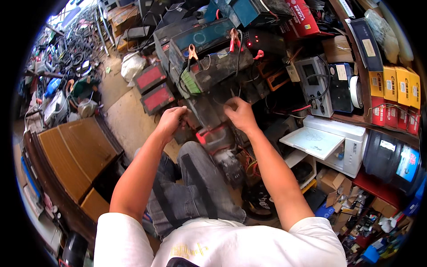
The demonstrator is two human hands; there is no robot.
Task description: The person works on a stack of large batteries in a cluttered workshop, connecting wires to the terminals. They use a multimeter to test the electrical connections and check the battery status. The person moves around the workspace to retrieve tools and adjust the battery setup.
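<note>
One dark, dusty battery-like block (220, 73) lies just beyond the curled left hand (171, 121) and the right hand (241, 114), fingers bent as if pinching (any grasp in either: cannot tell); probably heavy, rigid, best held beneath its two ends.

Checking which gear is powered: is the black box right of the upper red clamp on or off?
On, it appears: small red lights glow on the black box.
</note>
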